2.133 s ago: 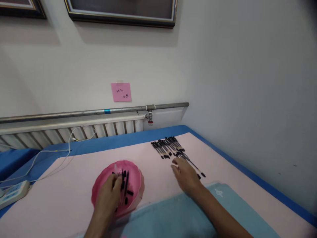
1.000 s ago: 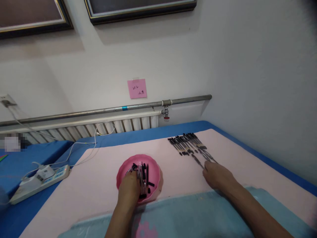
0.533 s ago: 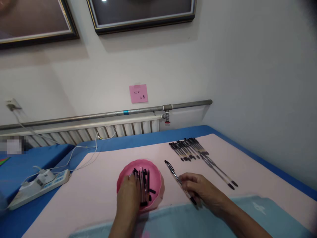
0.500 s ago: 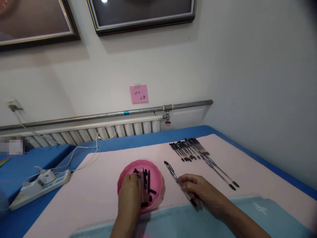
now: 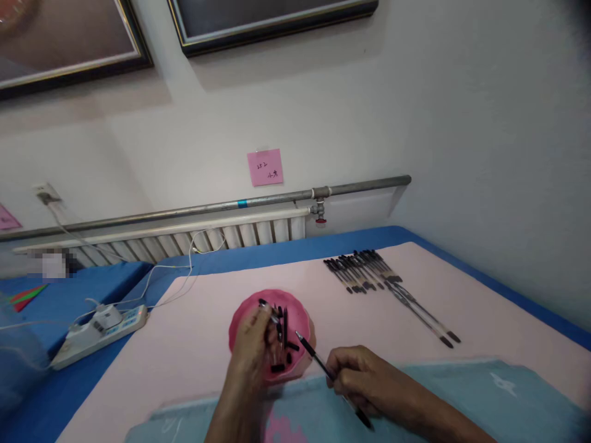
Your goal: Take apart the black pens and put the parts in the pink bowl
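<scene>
Right hand (image 5: 367, 380) has neared the bowl (image 5: 300, 312), gripping 1 slanted pen (image 5: 314, 355).

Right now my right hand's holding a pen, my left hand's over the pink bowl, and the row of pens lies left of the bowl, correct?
Not quite: in the head view, the row of pens lies right of the pink bowl, not left. Your right hand does hold a pen, and your left hand is over the bowl.

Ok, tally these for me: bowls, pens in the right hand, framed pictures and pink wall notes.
Pink bowl: 1
Pen in the right hand: 1
Framed pictures: 2
Pink wall notes: 2, one cut off by the left edge
Total: 6
</scene>
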`<state>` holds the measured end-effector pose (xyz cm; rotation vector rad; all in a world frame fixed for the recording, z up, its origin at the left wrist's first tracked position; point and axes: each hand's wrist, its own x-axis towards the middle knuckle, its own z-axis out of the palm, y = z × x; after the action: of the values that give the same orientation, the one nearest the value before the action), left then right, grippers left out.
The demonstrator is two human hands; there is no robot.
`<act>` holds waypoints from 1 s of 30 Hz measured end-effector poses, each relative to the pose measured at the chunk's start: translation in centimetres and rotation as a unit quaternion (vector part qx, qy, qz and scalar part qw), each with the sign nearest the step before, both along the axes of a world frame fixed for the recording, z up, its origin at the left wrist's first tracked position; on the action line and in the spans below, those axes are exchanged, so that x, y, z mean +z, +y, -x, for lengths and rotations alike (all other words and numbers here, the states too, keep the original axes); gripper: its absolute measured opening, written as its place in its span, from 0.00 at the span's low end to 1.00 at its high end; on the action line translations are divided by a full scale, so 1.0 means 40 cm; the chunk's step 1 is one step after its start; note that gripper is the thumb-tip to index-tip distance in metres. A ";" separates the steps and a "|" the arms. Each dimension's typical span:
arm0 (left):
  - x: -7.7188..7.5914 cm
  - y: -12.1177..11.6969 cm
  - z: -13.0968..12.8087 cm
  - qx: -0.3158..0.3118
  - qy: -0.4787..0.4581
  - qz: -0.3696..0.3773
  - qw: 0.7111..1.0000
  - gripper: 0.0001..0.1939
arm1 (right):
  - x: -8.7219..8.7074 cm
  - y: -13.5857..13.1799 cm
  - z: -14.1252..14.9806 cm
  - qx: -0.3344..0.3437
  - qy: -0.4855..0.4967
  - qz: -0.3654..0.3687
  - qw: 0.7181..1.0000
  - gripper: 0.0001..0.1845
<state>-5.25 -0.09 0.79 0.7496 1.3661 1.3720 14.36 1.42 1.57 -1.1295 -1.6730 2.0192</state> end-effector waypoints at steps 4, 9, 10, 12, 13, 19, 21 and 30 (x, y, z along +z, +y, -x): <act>-0.004 0.006 0.084 0.054 0.447 0.077 0.890 0.17 | -0.006 0.006 -0.004 -0.024 0.003 -0.030 0.999 0.02; -0.016 0.009 0.086 -0.004 0.595 0.178 0.784 0.16 | -0.020 0.012 -0.003 -0.044 -0.009 -0.065 0.997 0.05; -0.016 0.009 0.080 0.006 0.595 0.172 0.785 0.16 | -0.023 0.014 -0.003 -0.047 -0.004 -0.062 0.997 0.05; -0.014 0.010 0.064 0.037 0.576 0.134 0.805 0.15 | -0.029 0.018 -0.004 -0.048 0.010 -0.056 0.997 0.06; -0.013 0.009 0.053 0.047 0.545 0.100 0.831 0.14 | -0.032 0.019 -0.005 -0.046 0.018 -0.054 0.997 0.07; -0.010 0.000 -0.047 -0.077 0.087 -0.006 0.993 0.17 | -0.037 0.022 -0.008 -0.021 0.049 -0.057 0.997 0.09; -0.007 -0.005 -0.073 -0.095 -0.037 -0.024 0.995 0.18 | -0.036 0.021 -0.007 -0.012 0.048 -0.056 0.997 0.09; -0.010 -0.006 -0.074 -0.102 -0.170 -0.027 0.980 0.16 | -0.040 0.014 -0.004 0.034 0.070 -0.024 0.997 0.07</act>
<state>-2.28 -0.35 0.39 0.6363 0.9608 1.3078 14.54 2.00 -0.02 -0.9048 -1.7011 2.0354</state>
